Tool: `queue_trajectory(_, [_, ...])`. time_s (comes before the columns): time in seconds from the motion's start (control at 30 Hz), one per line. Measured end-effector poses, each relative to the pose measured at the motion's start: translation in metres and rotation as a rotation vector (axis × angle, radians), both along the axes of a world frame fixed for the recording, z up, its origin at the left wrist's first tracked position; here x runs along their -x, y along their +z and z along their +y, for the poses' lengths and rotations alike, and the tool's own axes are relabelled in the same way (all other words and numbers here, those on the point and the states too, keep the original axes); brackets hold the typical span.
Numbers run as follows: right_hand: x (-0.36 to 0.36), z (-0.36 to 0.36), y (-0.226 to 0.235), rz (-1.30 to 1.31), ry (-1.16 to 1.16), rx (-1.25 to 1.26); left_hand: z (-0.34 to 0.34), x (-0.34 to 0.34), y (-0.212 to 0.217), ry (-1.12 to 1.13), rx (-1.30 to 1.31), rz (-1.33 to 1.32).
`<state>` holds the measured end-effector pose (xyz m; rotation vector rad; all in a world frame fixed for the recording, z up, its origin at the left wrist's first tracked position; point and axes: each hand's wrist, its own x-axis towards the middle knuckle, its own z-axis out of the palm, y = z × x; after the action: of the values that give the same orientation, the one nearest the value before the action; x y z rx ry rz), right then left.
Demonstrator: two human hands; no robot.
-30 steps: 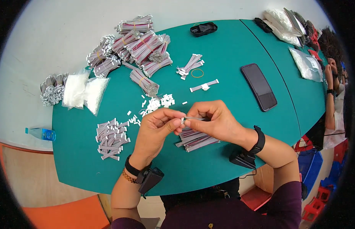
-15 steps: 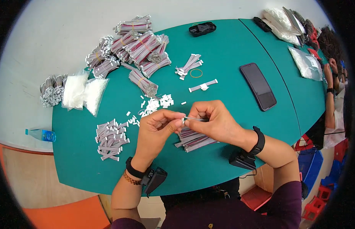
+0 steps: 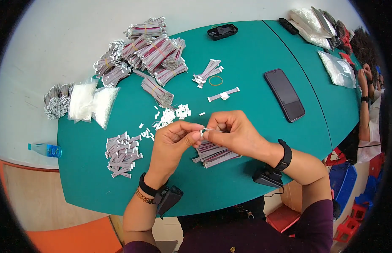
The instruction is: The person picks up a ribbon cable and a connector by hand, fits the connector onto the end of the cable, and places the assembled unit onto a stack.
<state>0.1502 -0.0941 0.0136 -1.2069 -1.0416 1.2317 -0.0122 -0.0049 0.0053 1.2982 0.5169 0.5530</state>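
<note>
My left hand [image 3: 169, 141] pinches a small white plastic connector [image 3: 201, 132] between thumb and forefinger. Against it, my right hand [image 3: 238, 134] grips the end of a short grey ribbon cable, mostly covered by the fingers. The fingertips of both hands nearly touch, so how connector and cable meet is hidden. Directly below the hands lies a stack of grey and purple ribbon cables [image 3: 217, 155]. Beyond my left hand is a loose heap of white connectors [image 3: 167, 119]. Left of that hand sits a pile of short cables with white ends [image 3: 123, 155].
Banded cable bundles [image 3: 156, 52] are heaped at the far left, beside clear bags of white parts [image 3: 83, 101]. A water bottle [image 3: 45, 149] lies at the left edge. A phone [image 3: 284, 95], a rubber band [image 3: 215, 80] and a black case [image 3: 222, 31] lie farther off. Another person's arm [image 3: 364, 107] shows at right.
</note>
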Motion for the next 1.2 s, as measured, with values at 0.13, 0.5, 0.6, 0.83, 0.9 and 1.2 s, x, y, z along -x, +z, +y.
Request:
queue_trajectory(0.13, [-0.0009, 0.0005, -0.0031, 0.057, 0.028, 0.008, 0.0006, 0.0008, -0.0004, -0.026, 0.085, -0.024])
queue_trajectory(0.5, [-0.0047, 0.0015, -0.0067, 0.058, 0.077, 0.01, -0.0003, 0.0009, -0.0004, -0.041, 0.123, -0.034])
queue_trajectory(0.6, [-0.0042, 0.0014, -0.0045, 0.055, 0.079, 0.013, -0.0004, 0.0009, -0.0004, -0.037, 0.119, -0.037])
queue_trajectory(0.83, [-0.0029, 0.0012, -0.0043, 0.054, 0.055, -0.037, -0.0008, -0.0002, -0.0003, -0.029, 0.126, -0.05])
queue_trajectory(0.9, [-0.0033, 0.0013, -0.0036, 0.059, 0.06, -0.026, -0.0008, 0.0, -0.0009, -0.027, 0.125, -0.056])
queue_trajectory(1.2, [-0.0023, 0.0014, -0.0039, 0.075, 0.048, -0.019, -0.0009, -0.0002, -0.0023, -0.021, 0.123, -0.062])
